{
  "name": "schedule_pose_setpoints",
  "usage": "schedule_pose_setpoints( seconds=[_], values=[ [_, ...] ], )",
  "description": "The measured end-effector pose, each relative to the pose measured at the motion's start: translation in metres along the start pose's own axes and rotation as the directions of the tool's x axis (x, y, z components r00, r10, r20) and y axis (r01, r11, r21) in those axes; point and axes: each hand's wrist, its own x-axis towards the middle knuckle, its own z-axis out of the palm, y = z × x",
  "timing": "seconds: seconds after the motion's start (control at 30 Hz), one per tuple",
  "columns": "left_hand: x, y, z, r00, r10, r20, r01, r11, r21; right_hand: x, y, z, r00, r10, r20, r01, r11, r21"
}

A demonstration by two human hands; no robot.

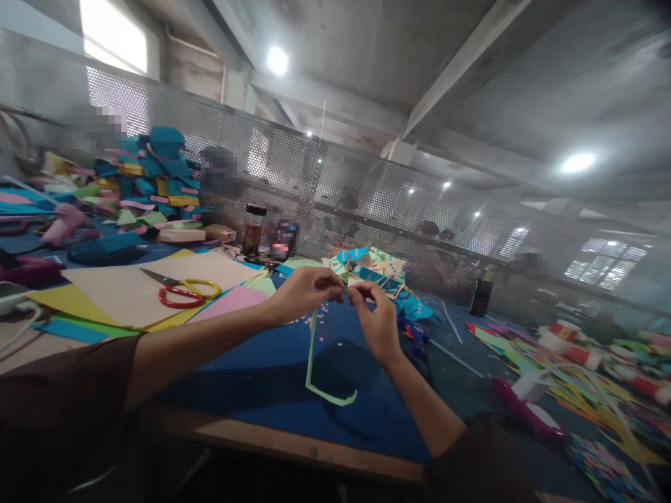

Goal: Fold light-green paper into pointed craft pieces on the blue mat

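Observation:
My left hand (309, 288) and my right hand (376, 318) meet fingertip to fingertip above the blue tabletop, both closed in a pinch. Between them is the end of a narrow light green paper strip (310, 356). The rest of it hangs below my left fingers, bends near the bottom and curls to the right. My fingers hide most of the pinched part. Small pink paper bits (317, 320) lie scattered on the table under my hands. Just beyond them sits a pile of folded blue, green and cream paper pieces with dots (361, 260).
Left of my hands, red-and-yellow scissors (189, 292) lie on coloured paper sheets (115, 290). A stack of blue paper pieces (165, 164) rises behind, near a pink glue gun (66, 222). A dark-lidded jar (254, 232) stands by the mesh partition (293, 175). At right lies a purple power strip (529, 412).

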Motion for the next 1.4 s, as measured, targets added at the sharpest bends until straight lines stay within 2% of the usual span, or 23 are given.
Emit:
schedule_pose_setpoints(
  seconds=[0.13, 0.23, 0.47, 0.6, 0.7, 1.1, 1.4],
  values=[
    [0.000, -0.010, 0.003, 0.992, -0.097, 0.087, 0.106, 0.989, -0.106, 0.000, 0.002, 0.000, 0.999, 0.004, 0.040, -0.004, 1.000, -0.010],
    [-0.001, -0.023, 0.006, 0.975, -0.178, 0.137, 0.199, 0.967, -0.161, -0.001, 0.007, 0.003, 0.993, 0.035, 0.113, -0.034, 0.999, -0.008],
    [-0.006, -0.047, 0.012, 0.916, -0.353, 0.189, 0.382, 0.912, -0.149, -0.005, 0.020, 0.011, 0.944, 0.166, 0.284, -0.173, 0.985, -0.001],
    [-0.008, -0.059, 0.015, 0.910, -0.372, 0.181, 0.391, 0.917, -0.084, -0.007, 0.027, 0.013, 0.906, 0.225, 0.357, -0.232, 0.972, -0.023],
    [-0.009, -0.065, 0.016, 0.917, -0.367, 0.158, 0.377, 0.926, -0.032, -0.007, 0.030, 0.013, 0.899, 0.229, 0.375, -0.234, 0.972, -0.031],
    [-0.013, -0.062, 0.019, 0.918, -0.377, 0.122, 0.385, 0.922, -0.041, -0.009, 0.031, 0.014, 0.906, 0.195, 0.376, -0.200, 0.979, -0.024],
    [-0.012, -0.058, 0.018, 0.898, -0.423, 0.118, 0.433, 0.898, -0.076, -0.010, 0.025, 0.013, 0.925, 0.145, 0.351, -0.133, 0.989, -0.057]
  ],
)
